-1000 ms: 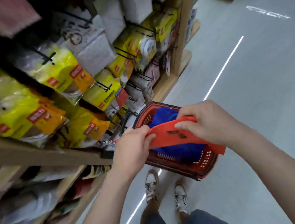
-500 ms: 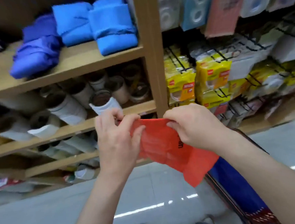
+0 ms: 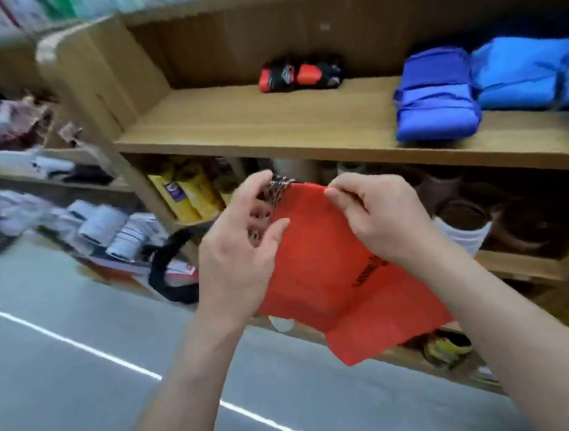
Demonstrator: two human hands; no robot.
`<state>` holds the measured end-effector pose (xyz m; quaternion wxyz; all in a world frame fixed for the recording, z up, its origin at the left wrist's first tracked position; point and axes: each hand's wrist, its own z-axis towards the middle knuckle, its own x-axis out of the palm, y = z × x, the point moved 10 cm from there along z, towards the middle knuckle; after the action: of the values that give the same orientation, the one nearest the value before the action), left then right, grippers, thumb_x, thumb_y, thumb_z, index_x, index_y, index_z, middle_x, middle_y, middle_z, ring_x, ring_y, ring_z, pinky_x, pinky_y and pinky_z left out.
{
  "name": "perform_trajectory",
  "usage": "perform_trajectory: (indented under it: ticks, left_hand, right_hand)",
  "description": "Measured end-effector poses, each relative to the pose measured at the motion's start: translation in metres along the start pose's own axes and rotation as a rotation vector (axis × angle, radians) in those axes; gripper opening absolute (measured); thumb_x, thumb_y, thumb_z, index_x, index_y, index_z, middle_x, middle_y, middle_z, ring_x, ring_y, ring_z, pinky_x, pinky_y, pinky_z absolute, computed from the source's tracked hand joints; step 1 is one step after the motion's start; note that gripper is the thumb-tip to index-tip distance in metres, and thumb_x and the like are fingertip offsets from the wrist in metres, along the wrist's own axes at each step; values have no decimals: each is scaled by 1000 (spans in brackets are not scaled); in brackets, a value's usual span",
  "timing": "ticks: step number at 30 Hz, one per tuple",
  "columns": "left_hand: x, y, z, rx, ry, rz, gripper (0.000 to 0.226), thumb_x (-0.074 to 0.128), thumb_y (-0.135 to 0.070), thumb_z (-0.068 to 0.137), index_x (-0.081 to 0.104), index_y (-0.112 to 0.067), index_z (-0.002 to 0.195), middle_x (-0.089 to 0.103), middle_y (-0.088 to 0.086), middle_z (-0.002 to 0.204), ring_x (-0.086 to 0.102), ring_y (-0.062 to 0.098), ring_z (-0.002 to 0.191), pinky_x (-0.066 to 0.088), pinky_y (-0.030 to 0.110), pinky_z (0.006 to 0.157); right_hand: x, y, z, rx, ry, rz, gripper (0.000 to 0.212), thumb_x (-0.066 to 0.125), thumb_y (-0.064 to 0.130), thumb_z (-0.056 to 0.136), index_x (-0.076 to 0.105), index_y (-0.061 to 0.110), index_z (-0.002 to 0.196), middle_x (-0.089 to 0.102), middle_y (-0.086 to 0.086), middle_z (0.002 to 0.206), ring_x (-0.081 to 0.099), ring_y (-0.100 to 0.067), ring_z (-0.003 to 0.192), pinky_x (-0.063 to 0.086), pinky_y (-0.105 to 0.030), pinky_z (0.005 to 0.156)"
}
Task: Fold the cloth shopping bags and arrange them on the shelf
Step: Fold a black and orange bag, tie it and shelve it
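An orange-red cloth bag (image 3: pixel 329 273) with black lettering hangs between both hands in front of the shelving. My left hand (image 3: pixel 241 253) pinches its left edge, thumb on the cloth, beside a dark patterned part at the top. Its top right corner is pinched by my right hand (image 3: pixel 383 220). Behind it runs the wooden shelf (image 3: pixel 268 127). On that shelf lie folded blue bags (image 3: pixel 438 98) at the right and a folded black and red bag (image 3: pixel 300 76) at the back.
Cardboard tubes and rolls (image 3: pixel 462 220) fill the lower shelf. Yellow packets (image 3: pixel 192 196) stand under the wooden shelf at the left. A black strap (image 3: pixel 173 259) hangs near the floor. More goods lie on the left shelves (image 3: pixel 21 135). The grey floor (image 3: pixel 68 389) has a white line.
The view has swung left from the basket to the wooden shelf. Both hands have kept hold of the orange-red bag, now held lower in front of the shelf.
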<state>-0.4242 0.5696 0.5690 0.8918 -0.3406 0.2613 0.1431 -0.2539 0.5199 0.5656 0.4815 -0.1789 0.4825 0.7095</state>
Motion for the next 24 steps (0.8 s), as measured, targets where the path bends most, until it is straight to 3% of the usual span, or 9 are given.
perform_trajectory:
  ticks: [3, 6, 9, 11, 13, 15, 17, 20, 24]
  left_hand:
    - [-37, 66, 3, -222, -119, -22, 67, 81, -28, 76, 44, -44, 129, 52, -15, 106, 55, 10, 95, 55, 34, 79]
    - [-55, 122, 2, -390, -133, 74, 58, 78, -38, 72, 48, -47, 121, 49, -8, 120, 47, 20, 115, 44, 50, 99]
    - [-52, 157, 14, -439, -42, -59, 53, 75, -33, 80, 49, -46, 125, 51, -10, 130, 47, 16, 124, 40, 50, 106]
    - [-43, 172, 31, -489, 45, -239, 50, 72, -28, 87, 49, -53, 124, 48, -29, 127, 51, 14, 124, 45, 44, 105]
    - [-42, 179, 55, -456, 101, -180, 48, 70, -27, 89, 52, -49, 127, 46, -33, 126, 48, 9, 124, 42, 39, 107]
    - [-47, 182, 86, -380, 123, -35, 51, 73, -28, 86, 53, -41, 131, 43, -16, 143, 37, 5, 133, 32, 35, 113]
    - [-39, 182, 113, -321, 262, 58, 67, 79, -32, 79, 47, -45, 136, 31, -9, 155, 25, 6, 142, 24, 33, 116]
    - [-5, 185, 137, -126, 549, 435, 94, 82, -42, 73, 26, -47, 149, 15, -5, 162, 14, 14, 148, 20, 48, 119]
    - [26, 211, 167, 3, 618, 773, 70, 57, -42, 93, 16, -50, 149, 17, -6, 162, 16, 16, 148, 16, 57, 115]
  right_hand:
    - [-16, 7, 44, 0, -194, 130, 23, 54, 22, 98, 69, 6, 90, 67, -12, 77, 62, -34, 76, 47, -44, 68]
    - [-33, 0, 82, 17, -365, 246, 23, 53, 18, 98, 68, 5, 87, 62, -2, 74, 53, -8, 70, 42, -22, 66]
    - [-33, -24, 118, 135, -486, 409, 21, 52, 18, 99, 64, 10, 83, 50, 8, 66, 43, 3, 58, 31, -14, 57]
    - [-27, -45, 140, 226, -560, 532, 22, 51, 16, 99, 59, 15, 78, 43, 13, 63, 38, 6, 53, 29, -16, 56]
    - [-19, -62, 160, 294, -617, 634, 30, 51, 15, 99, 53, 21, 70, 37, 12, 62, 33, 5, 52, 26, -17, 55]
    - [-12, -77, 180, 342, -657, 730, 35, 49, 15, 100, 49, 25, 67, 35, 10, 62, 30, 4, 51, 24, -18, 53]
    - [-2, -93, 201, 385, -675, 784, 36, 49, 15, 101, 48, 24, 66, 35, 9, 63, 29, 3, 53, 25, -18, 53]
    - [16, -109, 227, 436, -691, 816, 37, 49, 19, 101, 46, 23, 65, 35, 10, 62, 28, 2, 52, 26, -18, 52]
    - [39, -128, 250, 522, -687, 722, 33, 48, 14, 99, 52, 20, 67, 41, 8, 63, 35, 2, 53, 33, -22, 57]
